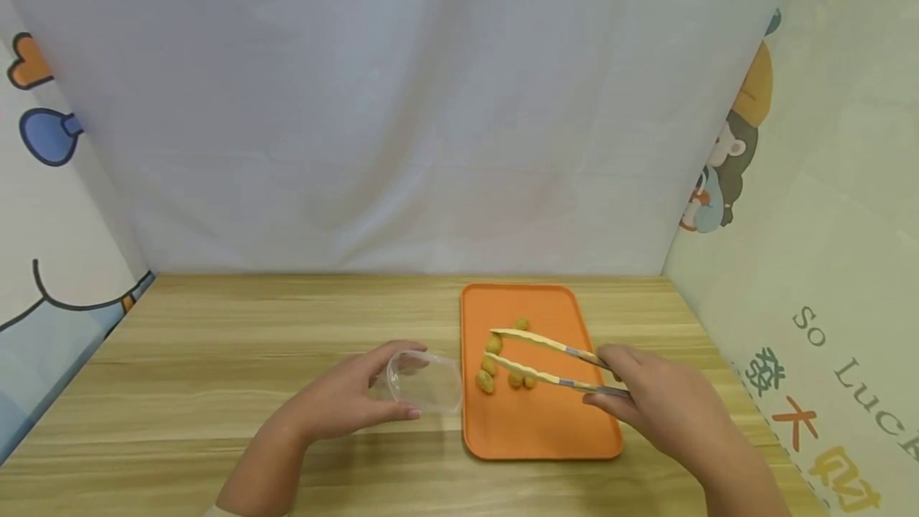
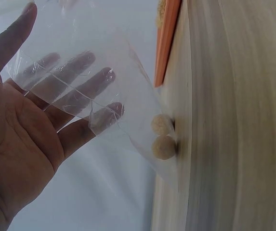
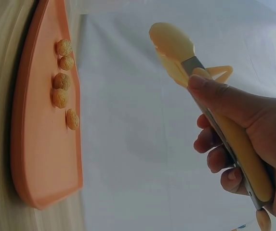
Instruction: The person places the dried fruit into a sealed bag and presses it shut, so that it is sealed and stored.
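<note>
Above the counter, the left-hand grip curves wide around a clear container whose walls are hard to make out; whether the two round pieces showing through sit inside it, I cannot tell. Next comes an orange tray holding yellow-brown balls, partly hidden by yellow-tipped tongs, tips apart. The right-hand grip wraps closely round their handles; its forearm is cut off.

The left wrist view crops the tray.
</note>
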